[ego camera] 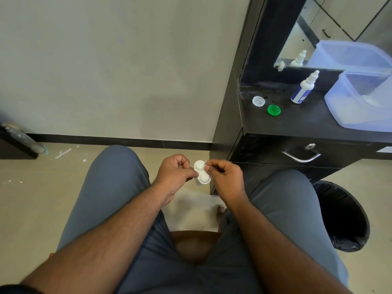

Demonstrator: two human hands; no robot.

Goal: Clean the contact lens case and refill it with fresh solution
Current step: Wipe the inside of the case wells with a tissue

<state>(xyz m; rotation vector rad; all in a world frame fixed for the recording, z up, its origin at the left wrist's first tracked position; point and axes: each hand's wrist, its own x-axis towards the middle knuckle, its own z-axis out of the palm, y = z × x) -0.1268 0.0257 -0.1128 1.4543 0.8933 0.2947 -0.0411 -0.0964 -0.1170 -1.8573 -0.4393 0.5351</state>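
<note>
Contact lens case (pixel 202 172): white plastic, two round wells joined side by side, both wells uncapped. It is held in the air over the gap between the knees, at about 12 o'clock from the lap. Its long axis runs roughly 11 to 5 o'clock; the well openings seem to face up toward the camera, but I cannot be sure.

Left hand (pixel 176 172): fingers curled, pinching the case at its waist from the 9 o'clock side.

Right hand (pixel 225 177): fingers curled, thumb and forefinger pinching the far well's rim from 3 o'clock.

On the dark vanity top (pixel 297 122), at 1 to 2 o'clock from the case: white cap (pixel 258 101), green cap (pixel 273 110) just beside it, solution bottle (pixel 303 87) upright, clear tub (pixel 360 98). Black bin (pixel 347 215) at 4 o'clock.
</note>
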